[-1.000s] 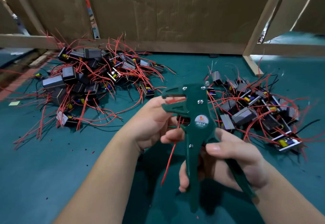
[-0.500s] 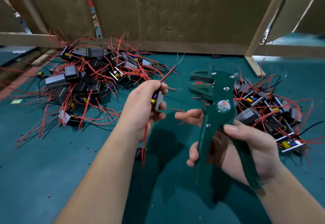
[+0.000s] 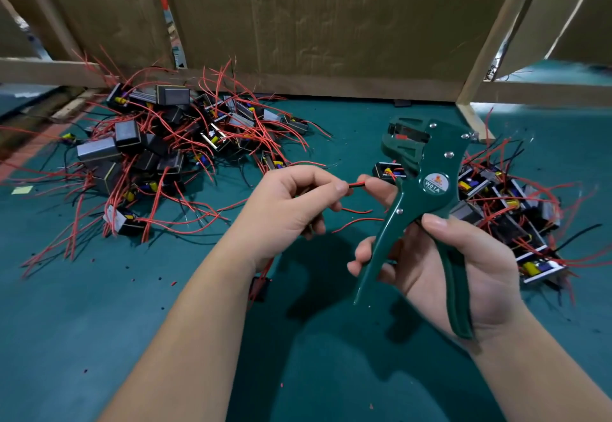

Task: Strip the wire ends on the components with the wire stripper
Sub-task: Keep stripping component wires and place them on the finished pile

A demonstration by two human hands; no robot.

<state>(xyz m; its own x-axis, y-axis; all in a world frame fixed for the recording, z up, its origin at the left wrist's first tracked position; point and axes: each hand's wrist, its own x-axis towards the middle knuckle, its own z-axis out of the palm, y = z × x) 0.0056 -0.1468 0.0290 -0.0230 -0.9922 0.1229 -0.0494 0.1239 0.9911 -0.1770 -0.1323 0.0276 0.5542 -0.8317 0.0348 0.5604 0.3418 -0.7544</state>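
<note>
Green stripper in right hand; left hand pinches red wire.

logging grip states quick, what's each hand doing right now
Left hand: closed, pinches a red wire.
Right hand: closed, grips the green wire stripper by its handles.

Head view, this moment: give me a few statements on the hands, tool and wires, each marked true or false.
1. The right hand holds the green metal wire stripper by its handles. True.
2. The thin red wire is clamped in the stripper's head. False: the left hand pinches it, short of the head.
3. Heaps of black box components with red wires lie on the teal mat at both sides. True.
4. The back wall is white plastic. False: it is brown cardboard.
</note>
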